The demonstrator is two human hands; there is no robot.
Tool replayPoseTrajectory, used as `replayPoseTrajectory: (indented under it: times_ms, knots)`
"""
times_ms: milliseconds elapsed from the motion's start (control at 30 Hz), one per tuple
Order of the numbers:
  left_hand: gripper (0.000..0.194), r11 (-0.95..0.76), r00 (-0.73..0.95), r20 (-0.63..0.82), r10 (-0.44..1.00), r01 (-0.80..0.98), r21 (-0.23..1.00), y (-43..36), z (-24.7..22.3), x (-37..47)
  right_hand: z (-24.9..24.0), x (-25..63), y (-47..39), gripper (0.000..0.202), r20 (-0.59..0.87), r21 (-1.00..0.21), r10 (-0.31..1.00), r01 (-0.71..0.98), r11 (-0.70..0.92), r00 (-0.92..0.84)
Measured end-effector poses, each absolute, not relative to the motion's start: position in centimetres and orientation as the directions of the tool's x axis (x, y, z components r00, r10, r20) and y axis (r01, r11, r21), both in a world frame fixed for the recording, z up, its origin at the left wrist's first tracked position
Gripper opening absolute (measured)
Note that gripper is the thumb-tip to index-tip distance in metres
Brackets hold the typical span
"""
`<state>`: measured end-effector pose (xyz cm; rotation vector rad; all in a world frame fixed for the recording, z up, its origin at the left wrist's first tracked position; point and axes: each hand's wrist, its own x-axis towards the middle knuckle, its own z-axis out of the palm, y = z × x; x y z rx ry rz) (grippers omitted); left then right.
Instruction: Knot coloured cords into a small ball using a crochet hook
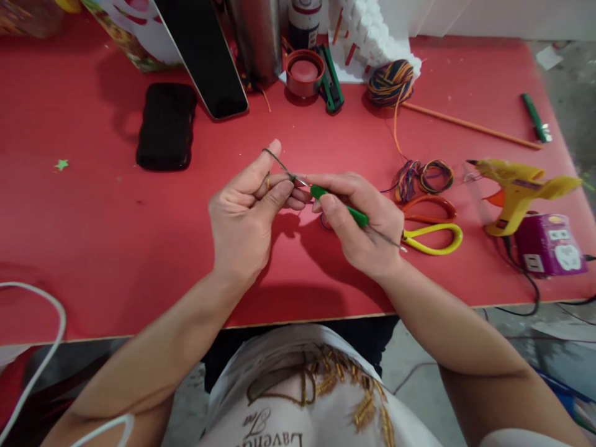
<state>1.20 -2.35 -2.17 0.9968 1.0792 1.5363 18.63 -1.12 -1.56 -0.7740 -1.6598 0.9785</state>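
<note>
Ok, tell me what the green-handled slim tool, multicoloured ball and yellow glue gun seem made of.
Green-handled slim tool: handle probably smooth plastic, evenly coloured; shaft likely metal, glinting silvery.
Multicoloured ball: matte yarn, wound strands showing; fibre unclear.
Yellow glue gun: apparently smooth plastic, uniformly coloured.

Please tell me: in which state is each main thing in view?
Left hand: pinching dark yarn, index finger raised.
Right hand: closed on green-handled hook.
Green-handled hook: tip near dark yarn.
Yarn ball: wound, strand trailing.
Yarn bundle: coiled in loops.
Scissors: set down, blades hidden.
Slanted phone: screen dark.
Glue gun: set down, heat unknown.
</note>
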Motion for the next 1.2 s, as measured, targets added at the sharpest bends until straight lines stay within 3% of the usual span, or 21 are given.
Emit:
replayPoseTrajectory:
  times_ms: [267, 500, 733, 833, 933, 1067, 1200]
  knots:
    - [0.033, -0.13, -0.146, 0.106, 0.984, -0.167, 0.977, -2.6, -1.4, 0.9, -1.8, 18.6, -0.5, 0.031, 0.63, -0.73, 0.714, 0.079, 0.679, -0.305]
    - [0.017, -0.205, -0.113, 0.191, 0.975, -0.122, 0.971, -2.2, -0.6, 0.0, -0.9, 19.5, -0.1, 0.025, 0.556, -0.798, 0.765, 0.05, 0.601, -0.326]
    - [0.019, -0.14, -0.093, 0.127, 0.988, -0.14, 0.98, -1.4, -1.0, -0.5, -0.4, 20.0, 0.3, 0.021, 0.501, -0.845, 0.804, 0.019, 0.534, -0.319]
    - [0.019, -0.127, -0.073, 0.121, 0.99, -0.081, 0.989, -1.1, -0.8, -1.1, -0.2, 20.1, 0.6, 0.019, 0.469, -0.876, 0.842, -0.021, 0.482, -0.267]
    - [0.019, -0.216, -0.005, 0.217, 0.976, 0.027, 0.976, -1.0, -0.3, -1.6, -0.2, 20.3, 1.0, 0.016, 0.417, -0.909, 0.878, -0.089, 0.408, -0.233]
    - [0.016, -0.369, 0.149, 0.35, 0.925, 0.128, 0.921, -1.2, 0.0, -1.8, -0.5, 20.8, 1.7, 0.021, 0.291, -0.953, 0.912, -0.168, 0.251, -0.288]
    - [0.018, -0.38, 0.146, 0.363, 0.92, 0.113, 0.918, -1.6, 0.0, -1.5, -0.9, 21.0, 2.0, 0.022, 0.202, -0.945, 0.909, -0.315, 0.084, -0.364]
